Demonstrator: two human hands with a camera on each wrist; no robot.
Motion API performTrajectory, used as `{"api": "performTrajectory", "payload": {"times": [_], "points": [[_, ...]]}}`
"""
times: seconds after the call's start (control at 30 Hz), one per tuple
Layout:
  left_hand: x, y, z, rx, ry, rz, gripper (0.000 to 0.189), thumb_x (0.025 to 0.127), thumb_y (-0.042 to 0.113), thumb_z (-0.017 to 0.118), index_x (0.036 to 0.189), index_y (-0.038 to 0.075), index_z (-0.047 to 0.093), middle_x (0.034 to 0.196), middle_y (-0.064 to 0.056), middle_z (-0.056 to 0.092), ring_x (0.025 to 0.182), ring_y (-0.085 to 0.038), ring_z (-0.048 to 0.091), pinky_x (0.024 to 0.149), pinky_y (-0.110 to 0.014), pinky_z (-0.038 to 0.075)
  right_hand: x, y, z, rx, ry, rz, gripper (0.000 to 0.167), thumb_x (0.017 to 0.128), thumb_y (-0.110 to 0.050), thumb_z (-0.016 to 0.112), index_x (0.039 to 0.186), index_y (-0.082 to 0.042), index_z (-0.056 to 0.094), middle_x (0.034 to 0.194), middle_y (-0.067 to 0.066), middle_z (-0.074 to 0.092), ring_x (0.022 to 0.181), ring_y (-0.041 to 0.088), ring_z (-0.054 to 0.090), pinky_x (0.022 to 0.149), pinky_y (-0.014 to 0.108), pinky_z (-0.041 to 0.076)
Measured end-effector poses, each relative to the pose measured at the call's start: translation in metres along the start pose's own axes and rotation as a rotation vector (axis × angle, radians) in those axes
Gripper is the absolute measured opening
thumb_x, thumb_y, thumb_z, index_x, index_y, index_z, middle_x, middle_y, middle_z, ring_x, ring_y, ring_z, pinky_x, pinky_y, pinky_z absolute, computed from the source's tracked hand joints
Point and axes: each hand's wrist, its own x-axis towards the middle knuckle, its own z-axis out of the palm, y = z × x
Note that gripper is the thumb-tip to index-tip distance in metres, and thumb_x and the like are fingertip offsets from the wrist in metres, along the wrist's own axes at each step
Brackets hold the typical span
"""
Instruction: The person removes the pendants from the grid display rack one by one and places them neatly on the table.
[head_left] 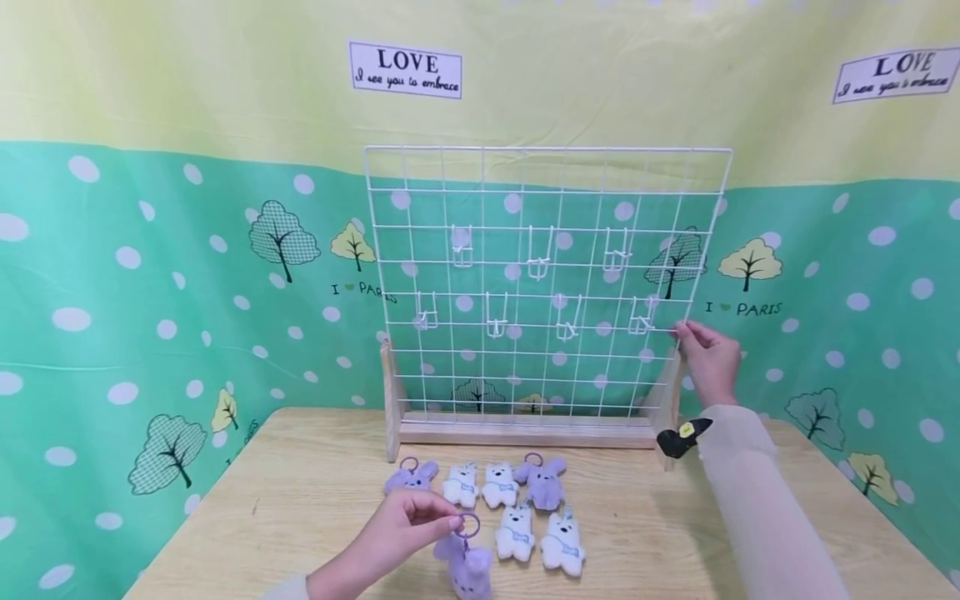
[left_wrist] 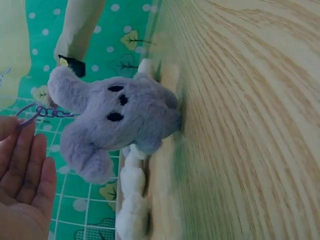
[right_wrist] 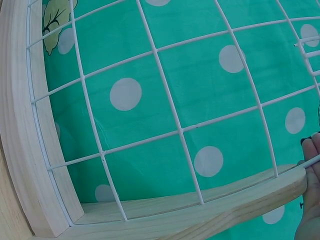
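Note:
My left hand [head_left: 412,527] pinches the purple ring [head_left: 468,525] of a lavender plush bunny keychain [head_left: 469,573]. In the left wrist view the bunny [left_wrist: 130,112] dangles by a short chain, its lower end close to the tabletop; whether it touches is unclear. My right hand [head_left: 711,358] grips the right edge of a white wire grid [head_left: 542,333], just above its wooden side post. Several white hooks [head_left: 538,267] hang on this grid in two rows, with nothing on them. In the right wrist view only part of the right hand [right_wrist: 311,190] shows, beside the wood.
Several white plush bears [head_left: 516,535] lie before the stand. Two more lavender bunnies lie there, one on the right [head_left: 544,485] and one on the left [head_left: 412,477], partly behind my left hand. A wooden base [head_left: 525,435] supports the grid on the wood-grain table [head_left: 247,500].

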Motion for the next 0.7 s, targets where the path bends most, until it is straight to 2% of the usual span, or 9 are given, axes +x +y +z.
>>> {"api": "performTrajectory", "payload": {"times": [0.4,0.7], "points": [[0.020,-0.018,-0.002,0.063,0.029,-0.043,0.023,0.088,0.013,0.064,0.099,-0.008,0.066,0.095,-0.024,0.068,0.080,-0.007,0.065,0.074,-0.021,0.053,0.002,0.003,0.002,0.010,-0.005,-0.017,0.047,0.088,-0.041,0.059,0.124,-0.010,0.060,0.114,-0.002,0.067,0.098,0.002,0.062,0.086,0.018,0.048],[0.029,-0.029,-0.003,0.025,0.082,-0.125,0.028,0.089,0.013,0.064,0.101,-0.012,0.064,0.097,-0.024,0.068,0.083,-0.011,0.066,0.078,-0.025,0.054,0.003,0.005,0.001,0.038,0.008,-0.025,0.049,0.087,-0.041,0.061,0.123,-0.008,0.061,0.108,-0.005,0.069,0.090,-0.003,0.062,0.082,0.014,0.048]]}}
